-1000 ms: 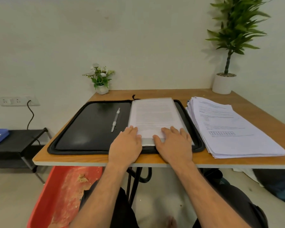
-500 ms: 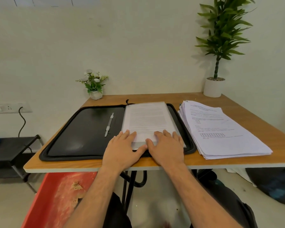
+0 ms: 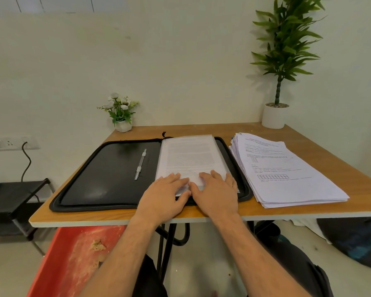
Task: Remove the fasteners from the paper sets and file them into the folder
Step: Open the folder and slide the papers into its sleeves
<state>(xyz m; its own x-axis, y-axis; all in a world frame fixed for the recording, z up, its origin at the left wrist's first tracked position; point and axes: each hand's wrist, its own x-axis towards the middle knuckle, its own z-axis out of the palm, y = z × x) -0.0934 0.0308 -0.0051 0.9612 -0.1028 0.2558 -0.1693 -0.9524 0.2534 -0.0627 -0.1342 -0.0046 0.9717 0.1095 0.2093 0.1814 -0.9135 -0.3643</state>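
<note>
Lower centre, your left hand (image 3: 163,196): flat, fingers straight, pressing the filed papers (image 3: 191,159).
Your right hand (image 3: 217,194): flat beside it, pressing too.

We see a person's two forearms, bare to the top of the wrists, with no sleeves, watch or rings. The left hand (image 3: 163,198) and right hand (image 3: 217,195) are ungloved. Dark trousers cover both legs.

One folder (image 3: 107,176), one loose paper stack (image 3: 287,174), two potted plants (image 3: 121,112).
</note>
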